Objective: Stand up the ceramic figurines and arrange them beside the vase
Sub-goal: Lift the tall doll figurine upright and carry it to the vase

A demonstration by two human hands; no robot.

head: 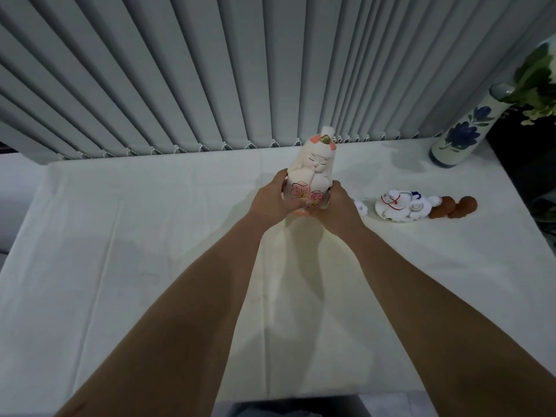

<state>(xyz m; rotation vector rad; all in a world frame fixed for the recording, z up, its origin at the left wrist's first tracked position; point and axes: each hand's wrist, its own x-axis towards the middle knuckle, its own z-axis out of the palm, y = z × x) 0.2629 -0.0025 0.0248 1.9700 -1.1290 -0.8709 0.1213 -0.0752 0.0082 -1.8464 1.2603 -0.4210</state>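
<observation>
Both hands grip the white doll figurine (311, 170) upright above the middle of the cloth-covered bench (120, 251): the left hand (272, 200) and right hand (335, 203) wrap their fingers around its flowered base. Whether the base touches the cloth cannot be told. A white horse figurine (401, 207) and a brown figurine (454, 207) lie toppled to the right, well short of the blue-flowered vase (464, 132).

Single head view, worn high, looking forward and down along both forearms. Left hand (270, 200) and right hand (334, 206) meet mid-frame, near lens. Beyond fingers (281, 176): table (120, 236) far edge, blinds (180, 70). Right of fingers, farther off: vase (460, 136). Wide-angle bending at edges.
</observation>
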